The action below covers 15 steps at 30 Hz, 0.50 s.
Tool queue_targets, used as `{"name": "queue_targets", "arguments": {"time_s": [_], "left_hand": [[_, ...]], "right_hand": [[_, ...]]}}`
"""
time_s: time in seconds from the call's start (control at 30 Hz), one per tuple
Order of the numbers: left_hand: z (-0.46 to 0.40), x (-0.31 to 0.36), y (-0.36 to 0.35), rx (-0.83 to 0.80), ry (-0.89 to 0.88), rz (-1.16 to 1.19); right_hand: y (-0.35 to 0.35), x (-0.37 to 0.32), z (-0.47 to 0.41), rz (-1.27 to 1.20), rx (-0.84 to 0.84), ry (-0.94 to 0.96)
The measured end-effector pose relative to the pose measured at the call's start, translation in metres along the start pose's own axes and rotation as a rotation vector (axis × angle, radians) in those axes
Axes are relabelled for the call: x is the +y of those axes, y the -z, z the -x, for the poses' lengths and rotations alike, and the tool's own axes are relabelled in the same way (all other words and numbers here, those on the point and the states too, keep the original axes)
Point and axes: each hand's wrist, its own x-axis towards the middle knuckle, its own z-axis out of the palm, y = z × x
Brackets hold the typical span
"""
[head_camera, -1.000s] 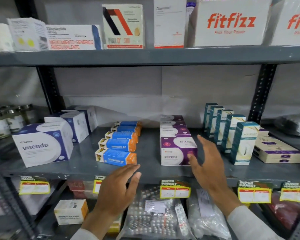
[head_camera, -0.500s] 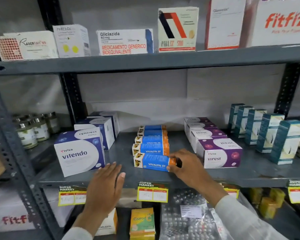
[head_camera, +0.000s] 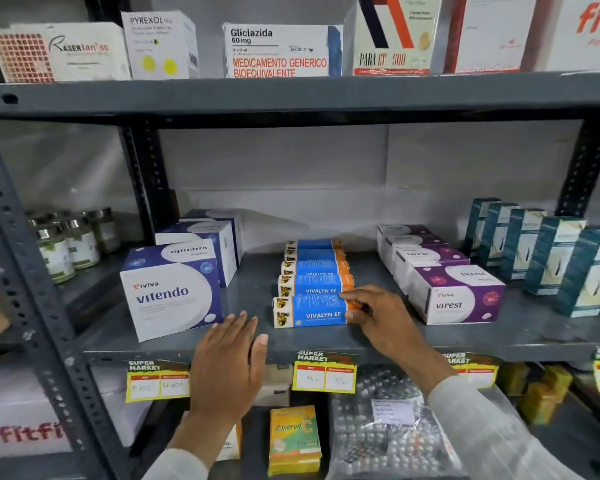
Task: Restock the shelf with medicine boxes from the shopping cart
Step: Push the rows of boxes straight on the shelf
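Note:
A row of blue and orange Vivalyn EF boxes runs back along the middle grey shelf (head_camera: 326,344). My right hand (head_camera: 378,317) grips the orange right end of the front Vivalyn EF box (head_camera: 309,311), which lies flat on the shelf. My left hand (head_camera: 227,365) hovers flat with fingers apart over the shelf's front edge, between the front Vitendo box (head_camera: 170,292) and the Vivalyn row, holding nothing. The shopping cart is out of view.
Purple Virest boxes (head_camera: 456,296) line up right of the Vivalyn row, teal upright boxes (head_camera: 555,258) further right. Small jars (head_camera: 66,244) stand at the left. Larger boxes fill the upper shelf (head_camera: 291,95). Blister-pack bags (head_camera: 385,424) and a yellow box (head_camera: 293,438) sit below.
My right hand swung left from beside the Virest boxes onto the end of the front Vivalyn box. My left hand rose to the shelf edge. The view shifted left.

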Motion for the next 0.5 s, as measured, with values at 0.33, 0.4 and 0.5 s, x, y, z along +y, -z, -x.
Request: {"name": "queue_targets", "arguments": {"time_s": [0.33, 0.4, 0.5], "left_hand": [[0.0009, -0.002, -0.0037, 0.016, 0.003, 0.016], [0.0006, -0.0026, -0.0045, 0.023, -0.001, 0.016], [0.0007, -0.0014, -0.0039, 0.033, -0.005, 0.007]], "right_hand": [[-0.0021, -0.0048, 0.004, 0.067, 0.049, 0.023], [-0.0025, -0.0041, 0.0044, 0.076, 0.053, 0.035], [-0.0026, -0.004, 0.0047, 0.087, 0.066, 0.051]]}}
